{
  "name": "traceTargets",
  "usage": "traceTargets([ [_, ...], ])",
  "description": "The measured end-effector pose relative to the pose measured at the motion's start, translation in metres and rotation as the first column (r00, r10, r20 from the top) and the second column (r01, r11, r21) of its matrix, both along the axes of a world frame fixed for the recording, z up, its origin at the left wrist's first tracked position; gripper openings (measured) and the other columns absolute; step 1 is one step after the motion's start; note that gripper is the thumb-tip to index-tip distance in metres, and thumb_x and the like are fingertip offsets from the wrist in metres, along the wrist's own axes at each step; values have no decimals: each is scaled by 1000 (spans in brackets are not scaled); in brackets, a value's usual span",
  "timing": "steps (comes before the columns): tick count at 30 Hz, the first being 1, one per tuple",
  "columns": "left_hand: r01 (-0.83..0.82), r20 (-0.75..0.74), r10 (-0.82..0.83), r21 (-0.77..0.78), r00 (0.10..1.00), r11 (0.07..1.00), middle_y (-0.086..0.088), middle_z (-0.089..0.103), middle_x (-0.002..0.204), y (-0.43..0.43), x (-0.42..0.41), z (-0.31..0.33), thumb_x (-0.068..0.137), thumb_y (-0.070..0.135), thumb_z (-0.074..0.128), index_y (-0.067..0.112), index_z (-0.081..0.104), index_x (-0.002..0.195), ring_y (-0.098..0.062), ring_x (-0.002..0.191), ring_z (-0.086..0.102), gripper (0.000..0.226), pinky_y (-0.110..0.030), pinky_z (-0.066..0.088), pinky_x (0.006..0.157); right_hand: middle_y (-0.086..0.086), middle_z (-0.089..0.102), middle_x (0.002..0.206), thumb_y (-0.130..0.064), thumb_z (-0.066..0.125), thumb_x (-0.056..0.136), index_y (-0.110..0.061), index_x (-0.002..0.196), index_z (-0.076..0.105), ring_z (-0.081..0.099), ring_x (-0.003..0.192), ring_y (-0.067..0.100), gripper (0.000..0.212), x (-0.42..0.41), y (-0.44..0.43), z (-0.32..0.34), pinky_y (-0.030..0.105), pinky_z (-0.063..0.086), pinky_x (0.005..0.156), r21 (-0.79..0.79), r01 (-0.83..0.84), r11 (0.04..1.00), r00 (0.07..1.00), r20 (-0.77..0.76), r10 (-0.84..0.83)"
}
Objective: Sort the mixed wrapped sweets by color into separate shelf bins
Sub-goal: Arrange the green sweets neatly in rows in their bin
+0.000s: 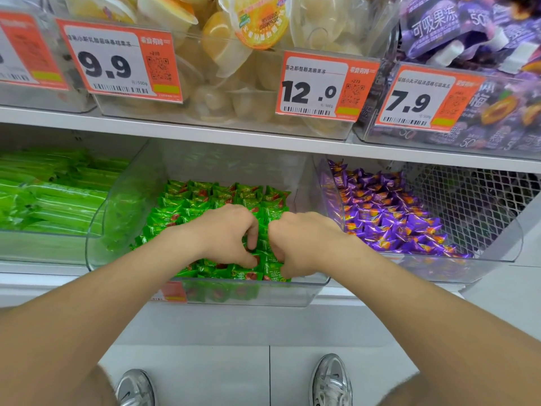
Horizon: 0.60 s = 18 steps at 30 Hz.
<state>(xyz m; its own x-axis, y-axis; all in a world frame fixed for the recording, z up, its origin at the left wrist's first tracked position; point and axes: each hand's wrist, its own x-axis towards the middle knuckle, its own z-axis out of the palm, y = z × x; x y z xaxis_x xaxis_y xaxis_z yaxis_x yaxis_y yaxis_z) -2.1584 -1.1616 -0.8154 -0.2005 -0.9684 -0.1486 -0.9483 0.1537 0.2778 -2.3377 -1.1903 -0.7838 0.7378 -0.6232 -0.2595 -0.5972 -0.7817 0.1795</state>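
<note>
Both my hands reach into the middle clear bin (123, 247), which is filled with green wrapped sweets (205, 200). My left hand (228, 232) has its fingers curled down into the pile and pinches green sweets. My right hand (295, 241) is beside it, almost touching, with fingers curled into the green sweets near the bin's front right. What lies under the fingers is hidden. The clear bin (497, 253) to the right holds purple wrapped sweets (389, 218).
A bin of long green packets (49, 197) stands at the left. The shelf above carries bins of yellow jelly cups (234, 54) and purple pouches (468, 27) with orange price tags (322, 86). White wire mesh (474, 186) backs the purple bin. My shoes (330, 379) stand on the floor below.
</note>
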Motion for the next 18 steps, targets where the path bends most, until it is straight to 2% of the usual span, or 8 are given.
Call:
traceTargets([
  [4,19,51,-20,22,998,1000,17,53,83,8,3,7,60,64,91,31,74,80,-8,85,48,42,-36,43,73,2,61,94,-32,80,77,-22,101,68,55,72,27,29,1,0,-2,27,33,51,-20,-3,1000,1000,6,3],
  [9,67,165,-70,26,984,997,16,57,94,11,0,7,63,64,90,31,79,84,-14,101,56,41,-39,42,83,3,62,93,-31,79,77,-22,101,68,58,74,28,28,1,-1,-4,29,38,54,-17,-19,1000,1000,6,19],
  [13,81,201,-87,39,976,996,15,59,99,11,-3,8,69,60,88,30,80,87,-13,105,56,36,-40,43,87,2,63,92,-31,79,76,-22,100,68,61,75,28,28,0,-2,-6,30,44,56,0,-23,1000,999,24,23],
  [16,79,220,-87,44,972,996,14,60,100,10,-3,8,70,59,88,29,80,86,-13,106,55,35,-39,41,86,0,65,91,-35,80,76,-24,98,71,63,75,26,26,-1,-4,-7,27,40,52,16,-23,1000,998,51,22],
  [18,75,230,-83,39,970,996,13,62,99,10,-3,8,72,57,87,27,79,83,-13,104,56,33,-39,40,85,0,66,91,-36,78,76,-24,96,73,65,77,26,24,-2,-6,-9,28,43,53,22,-23,999,997,81,21],
])
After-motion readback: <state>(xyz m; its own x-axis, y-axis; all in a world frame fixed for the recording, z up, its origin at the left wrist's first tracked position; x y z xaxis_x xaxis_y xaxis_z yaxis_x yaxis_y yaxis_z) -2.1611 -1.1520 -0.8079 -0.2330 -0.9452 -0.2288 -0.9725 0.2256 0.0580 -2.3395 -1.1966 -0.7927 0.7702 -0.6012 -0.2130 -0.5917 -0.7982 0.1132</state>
